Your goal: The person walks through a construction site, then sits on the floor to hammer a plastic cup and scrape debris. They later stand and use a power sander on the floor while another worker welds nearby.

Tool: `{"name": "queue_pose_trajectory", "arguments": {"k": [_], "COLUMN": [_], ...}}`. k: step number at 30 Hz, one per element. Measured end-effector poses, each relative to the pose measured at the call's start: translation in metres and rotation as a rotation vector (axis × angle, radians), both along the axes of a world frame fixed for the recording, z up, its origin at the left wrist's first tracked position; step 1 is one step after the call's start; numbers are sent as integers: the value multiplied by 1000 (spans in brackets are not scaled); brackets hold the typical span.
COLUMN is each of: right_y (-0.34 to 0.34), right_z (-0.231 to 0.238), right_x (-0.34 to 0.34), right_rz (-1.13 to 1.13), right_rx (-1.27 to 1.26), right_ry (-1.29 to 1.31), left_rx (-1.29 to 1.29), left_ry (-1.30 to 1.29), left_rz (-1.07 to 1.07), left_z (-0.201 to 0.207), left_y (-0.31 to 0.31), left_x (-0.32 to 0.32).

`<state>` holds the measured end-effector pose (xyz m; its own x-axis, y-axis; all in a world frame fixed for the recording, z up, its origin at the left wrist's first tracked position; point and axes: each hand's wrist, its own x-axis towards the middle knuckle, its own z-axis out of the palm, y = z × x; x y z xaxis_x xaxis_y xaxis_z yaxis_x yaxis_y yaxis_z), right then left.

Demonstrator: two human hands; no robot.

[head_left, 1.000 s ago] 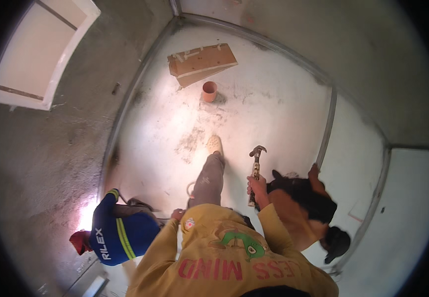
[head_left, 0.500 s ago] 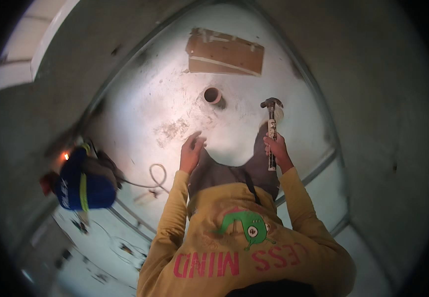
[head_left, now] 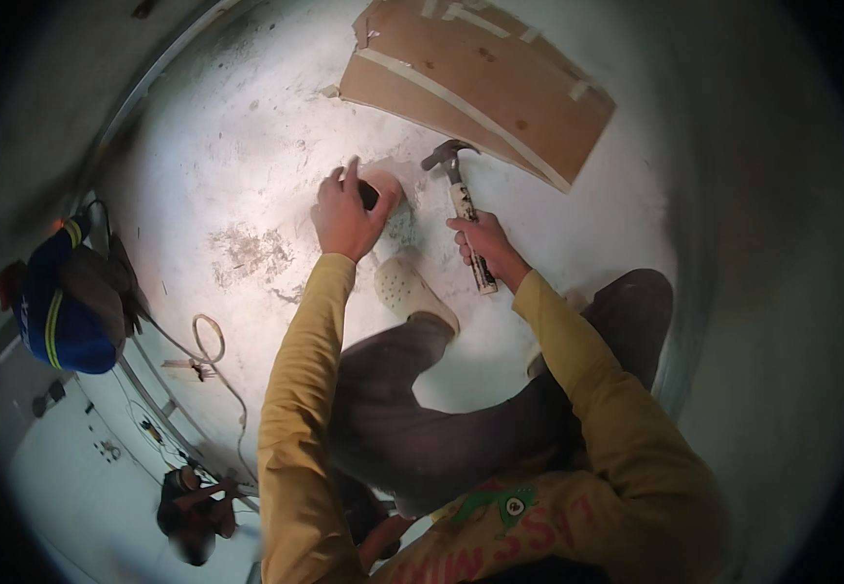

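Note:
My left hand (head_left: 346, 216) is around a short brownish pipe (head_left: 380, 183) standing at the floor, with its dark opening showing between fingers and thumb. My palm hides part of the pipe's wall. In my right hand (head_left: 490, 243) is a claw hammer (head_left: 463, 201), gripped low on its worn, whitish handle. The hammer's dark head points away from me and sits just right of the pipe, apart from it. My legs are bent in a crouch, and one cream clog (head_left: 404, 289) shows just nearer than the pipe.
A flattened brown cardboard sheet (head_left: 485, 83) with tape strips lies beyond the hammer. At the left a person in a blue jacket (head_left: 67, 302) bends down, with a looped cable (head_left: 208, 341) close by. Another person (head_left: 193, 511) appears at lower left, among wires.
I have come down and closer to the floor. My left hand has moved forward onto the pipe. The hammer, still in my right hand, has come nearer to the pipe.

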<state>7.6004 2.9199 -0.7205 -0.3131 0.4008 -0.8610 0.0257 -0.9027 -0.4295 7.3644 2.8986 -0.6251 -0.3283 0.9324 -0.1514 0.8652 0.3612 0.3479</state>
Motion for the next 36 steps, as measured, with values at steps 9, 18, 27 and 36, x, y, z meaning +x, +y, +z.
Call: {"name": "queue_pose_trajectory", "arguments": {"k": [9,18,27,36], "right_y": [86,80,25,33], "right_z": [-39,-44,-70,-65], "right_x": [-32,-19,-42,-38], "right_rz": [-367,-118,61,88], "right_rx": [127,60,18,9], "right_ry": [162,178,177,50], "left_rx": [45,118,113,94], "left_ry": [258,304,281,280], "left_rz": [10,10,14,24], "left_z": [-45,-43,-41,-43], "left_y": [-16,-15,-15,-14], "left_x": [8,7,6,4]}}
